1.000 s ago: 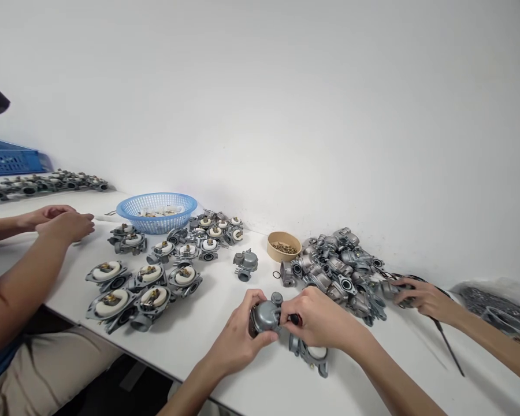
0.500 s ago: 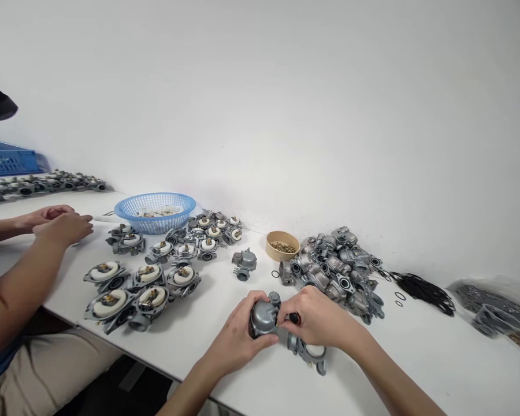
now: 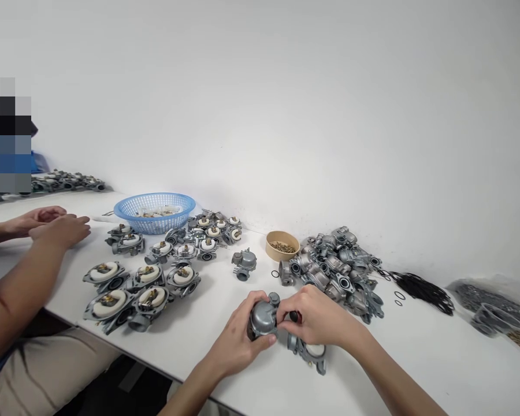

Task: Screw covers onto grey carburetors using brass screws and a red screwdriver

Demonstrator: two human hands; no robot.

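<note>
My left hand is closed around a grey metal carburetor, its rounded bowl facing up. My right hand is pressed to the right side of that carburetor, fingers pinched. Out of the right fist pokes the black and red handle end of a screwdriver; its tip is hidden by the fingers. Under my right wrist lies another carburetor with a white float showing. Beyond my hands, a closed carburetor stands alone on the white table.
Several open carburetors with white floats sit left, near a blue basket. A brown bowl of small brass parts stands beside piled metal bowls. Black rubber rings and plastic bags lie right. A co-worker's hands are far left.
Both my hands keep almost the same place on the carburetor, with only a slight shift of the fingers. At the left, the co-worker's head and arms have moved a little.
</note>
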